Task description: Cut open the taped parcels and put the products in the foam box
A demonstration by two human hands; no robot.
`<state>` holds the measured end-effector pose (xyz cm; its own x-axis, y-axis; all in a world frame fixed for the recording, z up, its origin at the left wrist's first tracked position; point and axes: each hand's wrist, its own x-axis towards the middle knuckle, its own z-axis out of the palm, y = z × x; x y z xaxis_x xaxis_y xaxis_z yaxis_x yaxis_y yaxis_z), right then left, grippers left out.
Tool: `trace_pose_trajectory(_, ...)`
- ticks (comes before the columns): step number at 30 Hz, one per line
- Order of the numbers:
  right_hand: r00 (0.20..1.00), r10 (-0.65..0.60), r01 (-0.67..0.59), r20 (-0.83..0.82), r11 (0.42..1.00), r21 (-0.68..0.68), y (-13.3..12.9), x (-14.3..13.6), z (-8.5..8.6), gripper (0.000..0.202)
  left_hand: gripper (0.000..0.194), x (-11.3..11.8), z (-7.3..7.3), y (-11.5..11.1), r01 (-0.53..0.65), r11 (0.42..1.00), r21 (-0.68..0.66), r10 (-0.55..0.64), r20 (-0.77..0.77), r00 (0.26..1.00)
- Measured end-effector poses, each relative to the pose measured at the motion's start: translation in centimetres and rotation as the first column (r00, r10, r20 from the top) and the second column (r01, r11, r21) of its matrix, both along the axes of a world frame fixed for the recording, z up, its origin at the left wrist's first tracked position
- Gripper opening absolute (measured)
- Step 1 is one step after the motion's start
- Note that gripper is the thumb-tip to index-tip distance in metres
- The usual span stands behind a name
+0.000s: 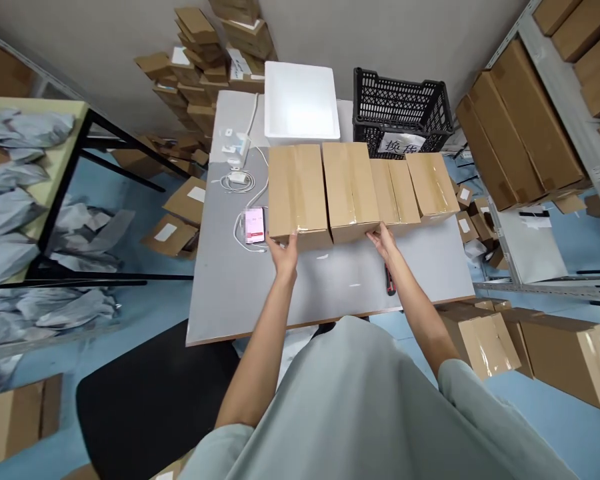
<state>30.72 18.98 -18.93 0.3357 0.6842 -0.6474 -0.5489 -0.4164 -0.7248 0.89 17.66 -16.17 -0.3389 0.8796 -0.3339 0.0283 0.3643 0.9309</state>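
Several taped brown cardboard boxes stand side by side on the grey table. My left hand [283, 253] grips the lower front-left corner of the leftmost cardboard box [296, 187]. At the lower front-right corner of the second cardboard box [351, 185], my right hand [383, 241] has its fingers against the cardboard, some of them hidden under the edge. Narrower boxes [394, 191] and another taped box [431, 185] continue the row to the right. A red and black utility knife [390, 281] lies beside my right forearm, partly covered by it.
A lit phone [255, 225], white cables and a power strip [237, 150] lie on the table [220, 293] at left. Behind the boxes are a white foam tray [303, 100] and a black crate [400, 107]. A black chair [155, 400] stands front left; shelves flank both sides.
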Motion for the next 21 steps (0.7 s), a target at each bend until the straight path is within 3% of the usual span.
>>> trace_pose_trajectory(3, 0.996, -0.091, 0.091, 0.008, 0.996, -0.015, 0.3, -0.8, 0.6, 0.058, 0.101, 0.2, -0.2, 1.0, -0.088, 0.996, 0.034, 0.086, 0.061, 0.994)
trace_pose_trajectory(6, 0.991, -0.126, 0.127, 0.043, 0.992, -0.023, -0.3, -0.9, 1.3, 0.053, 0.107, -0.3, -0.5, 1.7, -0.041, 0.999, 0.027, 0.038, 0.106, 0.994)
trace_pose_trajectory(9, 0.985, -0.138, 0.142, 0.103, 0.989, -0.029, -2.8, -0.2, 1.7, 0.052, 0.104, -1.8, -1.6, 0.3, 0.042, 0.999, -0.003, -0.041, 0.127, 0.991)
trace_pose_trajectory(13, 0.907, -0.027, 0.059, 0.419, 0.996, -0.063, -9.6, 0.7, 1.1, 0.050, 0.097, -4.3, -4.3, -6.0, 0.140, 0.972, -0.188, -0.119, 0.114, 0.986)
trace_pose_trajectory(17, 0.837, 0.045, 0.067, 0.546, 0.981, -0.184, -17.3, 0.8, 0.2, 0.055, 0.085, -5.7, -6.7, -14.0, 0.203, 0.912, -0.357, -0.164, 0.136, 0.977)
trace_pose_trajectory(21, 0.735, 0.174, -0.012, 0.655, 0.969, -0.245, -20.7, 1.6, -1.0, 0.057, 0.073, -6.1, -8.2, -19.3, 0.182, 0.865, -0.467, -0.134, 0.135, 0.982)
